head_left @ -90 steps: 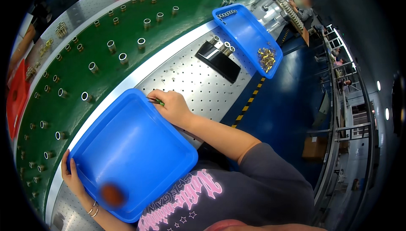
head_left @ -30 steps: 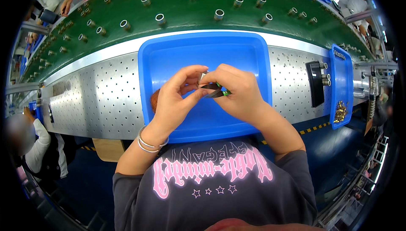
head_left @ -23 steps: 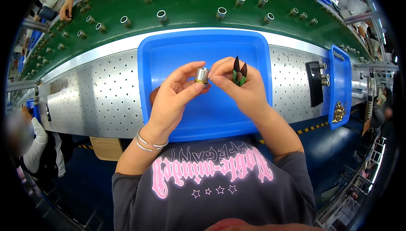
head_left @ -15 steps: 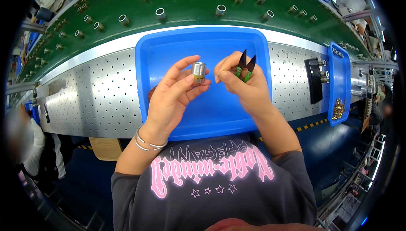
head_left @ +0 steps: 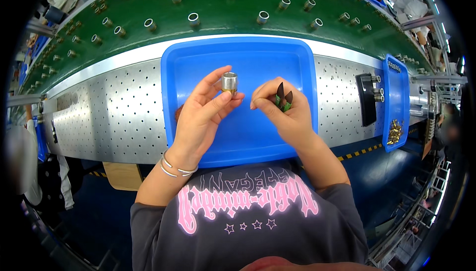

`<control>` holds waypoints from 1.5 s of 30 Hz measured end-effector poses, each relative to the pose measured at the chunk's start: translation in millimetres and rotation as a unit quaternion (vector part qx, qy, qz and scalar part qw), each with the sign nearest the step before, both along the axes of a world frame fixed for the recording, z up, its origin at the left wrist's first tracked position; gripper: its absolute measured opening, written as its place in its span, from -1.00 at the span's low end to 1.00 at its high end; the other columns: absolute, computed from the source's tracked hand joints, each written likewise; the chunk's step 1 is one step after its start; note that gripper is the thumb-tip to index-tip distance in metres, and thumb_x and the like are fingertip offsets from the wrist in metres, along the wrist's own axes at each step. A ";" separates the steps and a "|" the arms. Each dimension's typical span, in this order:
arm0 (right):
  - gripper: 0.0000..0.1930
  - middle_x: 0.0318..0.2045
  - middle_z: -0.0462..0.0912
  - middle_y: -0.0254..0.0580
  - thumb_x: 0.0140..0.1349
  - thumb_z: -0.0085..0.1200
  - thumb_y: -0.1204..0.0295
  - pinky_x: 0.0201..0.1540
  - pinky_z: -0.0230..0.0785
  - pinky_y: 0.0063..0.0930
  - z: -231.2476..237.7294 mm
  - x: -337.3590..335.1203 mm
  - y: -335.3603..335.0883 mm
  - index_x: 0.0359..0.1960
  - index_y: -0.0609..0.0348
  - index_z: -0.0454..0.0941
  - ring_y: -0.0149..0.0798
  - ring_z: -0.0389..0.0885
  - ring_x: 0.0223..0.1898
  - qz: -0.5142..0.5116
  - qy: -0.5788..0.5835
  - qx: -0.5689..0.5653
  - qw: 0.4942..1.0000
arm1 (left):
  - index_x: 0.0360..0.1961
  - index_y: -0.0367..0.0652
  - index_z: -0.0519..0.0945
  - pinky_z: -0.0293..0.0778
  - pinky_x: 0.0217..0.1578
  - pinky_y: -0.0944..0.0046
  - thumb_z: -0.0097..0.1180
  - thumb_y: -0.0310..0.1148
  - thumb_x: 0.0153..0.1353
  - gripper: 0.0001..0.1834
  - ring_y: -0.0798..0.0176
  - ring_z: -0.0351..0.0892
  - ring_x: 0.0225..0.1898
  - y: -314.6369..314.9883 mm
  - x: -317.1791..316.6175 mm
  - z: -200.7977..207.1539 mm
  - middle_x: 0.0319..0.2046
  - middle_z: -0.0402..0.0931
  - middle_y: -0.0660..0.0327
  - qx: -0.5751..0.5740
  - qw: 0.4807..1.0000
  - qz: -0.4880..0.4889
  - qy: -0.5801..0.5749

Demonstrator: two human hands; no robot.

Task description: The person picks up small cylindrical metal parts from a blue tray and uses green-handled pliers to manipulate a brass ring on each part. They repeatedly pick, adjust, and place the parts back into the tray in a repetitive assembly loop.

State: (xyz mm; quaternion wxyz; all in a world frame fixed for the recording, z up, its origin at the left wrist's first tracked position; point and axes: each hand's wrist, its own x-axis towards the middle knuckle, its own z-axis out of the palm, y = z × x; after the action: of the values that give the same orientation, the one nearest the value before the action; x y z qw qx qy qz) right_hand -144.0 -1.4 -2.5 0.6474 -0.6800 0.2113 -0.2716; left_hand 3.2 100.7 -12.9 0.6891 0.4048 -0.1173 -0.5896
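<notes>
My left hand [head_left: 206,110] holds a small silver metal cylinder [head_left: 229,82] between thumb and fingertips, above a large blue plastic tray [head_left: 188,67] that lies on the perforated metal bench. My right hand [head_left: 282,110] is closed on a small green-handled tool with dark pointed tips [head_left: 282,96] that stick upward. The two hands are a short gap apart over the tray's middle.
A green conveyor belt [head_left: 208,0] with several upright metal sleeves runs behind the tray. To the right stand a black fixture [head_left: 368,97] and a narrow blue bin [head_left: 396,102] with small brass parts [head_left: 395,132]. A perforated steel bench top [head_left: 114,112] extends left.
Three seconds ago I was carrying the tray at the left. Since one second ago my hands have separated: the cylinder moved left with my left hand, the tool right with its tips up.
</notes>
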 end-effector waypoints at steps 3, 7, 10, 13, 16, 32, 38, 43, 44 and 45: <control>-0.96 -0.52 0.49 -0.38 0.15 0.06 0.55 -0.49 0.14 -0.71 -2.1 -3.2 0.8 -0.40 0.21 0.46 -0.59 0.29 -0.55 -0.010 0.009 -0.010 1.000 | 0.21 -0.18 0.22 0.45 -0.03 0.35 0.06 -0.47 0.18 -0.45 0.29 0.51 -0.12 0.4 0.5 2.2 -0.10 0.45 0.11 -0.003 1.000 -0.002 -0.023; -0.87 -0.51 0.52 -0.31 0.07 0.14 0.52 -0.48 0.24 -0.64 12.3 -6.7 -9.1 -0.33 0.19 0.49 -0.48 0.40 -0.52 0.009 0.112 -0.141 0.984 | 0.23 -0.17 0.17 0.43 -0.02 0.32 0.05 -0.52 0.17 -0.41 0.27 0.52 -0.13 2.7 -0.7 2.3 -0.13 0.45 0.13 -0.019 0.990 -0.003 -0.139; -0.79 -0.49 0.54 -0.24 0.01 0.19 0.50 -0.46 0.35 -0.53 23.4 4.1 -9.0 -0.28 0.16 0.51 -0.33 0.53 -0.45 -0.052 0.107 -0.242 0.963 | 0.23 -0.18 0.18 0.46 -0.04 0.27 0.06 -0.64 0.12 -0.37 0.23 0.51 -0.08 3.1 -3.0 -4.0 -0.12 0.44 0.10 -0.056 0.956 0.009 -0.287; -0.74 -0.44 0.57 -0.21 -0.02 0.20 0.48 -0.42 0.41 -0.48 17.4 13.4 -8.3 -0.24 0.13 0.52 -0.23 0.58 -0.39 -0.039 0.115 -0.270 0.955 | 0.23 -0.17 0.19 0.49 -0.10 0.28 0.07 -0.72 0.05 -0.31 0.21 0.53 -0.10 2.3 -7.1 -2.2 -0.13 0.46 0.07 -0.055 0.890 0.007 -0.453; -0.77 -0.44 0.59 -0.22 -0.03 0.20 0.48 -0.42 0.41 -0.50 13.5 15.9 -9.5 -0.29 0.15 0.54 -0.21 0.58 -0.41 0.013 0.135 -0.293 0.946 | 0.23 -0.16 0.20 0.51 -0.12 0.27 0.07 -0.75 0.01 -0.29 0.20 0.54 -0.12 3.1 -6.9 -4.6 -0.15 0.48 0.04 -0.061 0.828 -0.003 -0.557; -0.85 -0.53 0.59 -0.26 0.01 0.17 0.53 -0.53 0.22 -0.57 20.2 1.9 -31.2 -0.34 0.24 0.59 -0.46 0.40 -0.56 0.145 0.135 -0.139 0.970 | 0.28 -0.24 0.06 0.46 -0.05 0.25 0.05 -0.57 0.15 -0.31 0.22 0.51 -0.10 10.4 1.1 -1.1 -0.13 0.47 0.02 -0.080 0.960 -0.141 -0.229; -0.93 -0.60 0.51 -0.38 0.01 0.17 0.53 -0.58 0.09 -0.66 20.4 2.8 -28.4 -0.45 0.24 0.57 -0.58 0.25 -0.61 0.053 0.152 -0.091 0.983 | 0.23 -0.23 0.19 0.48 -0.09 0.30 0.09 -0.48 0.15 -0.39 0.22 0.53 -0.14 14.0 5.1 3.4 -0.12 0.47 0.03 -0.035 0.986 -0.128 -0.097; -0.92 -0.63 0.43 -0.45 0.07 0.16 0.52 -0.58 0.07 -0.69 10.9 -1.0 -22.6 -0.49 0.24 0.53 -0.63 0.24 -0.60 -0.014 0.070 -0.039 0.997 | 0.19 -0.20 0.25 0.49 -0.10 0.35 0.07 -0.41 0.18 -0.46 0.25 0.54 -0.14 13.9 4.2 -2.7 -0.10 0.47 0.01 -0.005 0.996 -0.081 -0.020; -0.92 -0.62 0.45 -0.44 0.09 0.15 0.52 -0.56 0.09 -0.69 10.6 -1.6 -22.0 -0.48 0.25 0.52 -0.63 0.26 -0.59 -0.010 0.056 -0.027 0.998 | 0.19 -0.20 0.25 0.49 -0.10 0.36 0.07 -0.41 0.19 -0.47 0.25 0.54 -0.14 13.7 3.8 -2.8 -0.10 0.46 0.01 -0.003 0.997 -0.074 -0.016; -0.92 -0.60 0.46 -0.43 0.10 0.14 0.52 -0.55 0.11 -0.70 10.6 -2.4 -21.7 -0.47 0.25 0.52 -0.62 0.29 -0.58 -0.006 0.042 -0.016 0.999 | 0.18 -0.20 0.26 0.49 -0.09 0.36 0.06 -0.41 0.19 -0.48 0.25 0.54 -0.14 13.4 3.3 -2.5 -0.09 0.46 0.01 -0.001 0.998 -0.066 -0.012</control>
State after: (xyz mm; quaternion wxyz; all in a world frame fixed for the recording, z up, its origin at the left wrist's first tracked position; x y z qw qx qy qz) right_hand -146.5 -23.0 8.1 0.6257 -0.6996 0.2377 -0.2502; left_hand 6.5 114.1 -15.4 0.6479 0.4026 -0.1529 -0.6283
